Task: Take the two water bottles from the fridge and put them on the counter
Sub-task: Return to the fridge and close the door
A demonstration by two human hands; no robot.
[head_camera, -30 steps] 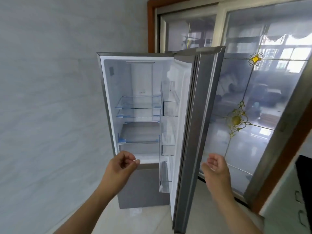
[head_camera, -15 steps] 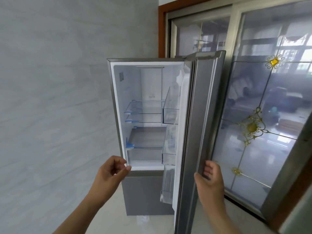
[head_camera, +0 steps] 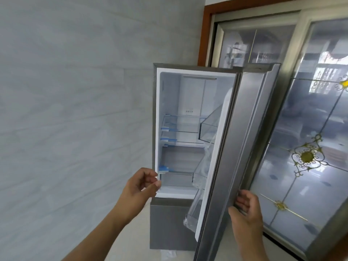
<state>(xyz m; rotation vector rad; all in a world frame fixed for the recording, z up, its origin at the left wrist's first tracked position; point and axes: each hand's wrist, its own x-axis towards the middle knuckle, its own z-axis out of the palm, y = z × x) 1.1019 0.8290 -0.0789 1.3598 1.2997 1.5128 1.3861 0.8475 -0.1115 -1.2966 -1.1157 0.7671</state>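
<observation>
The silver fridge point(head_camera: 165, 219) stands against the wall with its upper door point(head_camera: 243, 144) swung partway out to the right. My right hand point(head_camera: 246, 210) grips the door's outer edge low down. My left hand point(head_camera: 140, 187) hovers by the lower left corner of the open compartment, fingers loosely curled, holding nothing. Inside I see glass shelves point(head_camera: 180, 129) and clear door bins point(head_camera: 209, 129); no water bottles show on them. The door hides the right part of the interior.
A grey marbled wall point(head_camera: 75, 110) fills the left side. Behind the door is a sliding glass door point(head_camera: 310, 147) with gold ornaments in a brown frame. Pale floor tiles point(head_camera: 131, 242) lie in front of the fridge's lower drawer.
My right hand has reached the door's edge and closed on it, and the door has swung toward closing. The view has shifted left. My left hand stayed near the compartment's lower left corner.
</observation>
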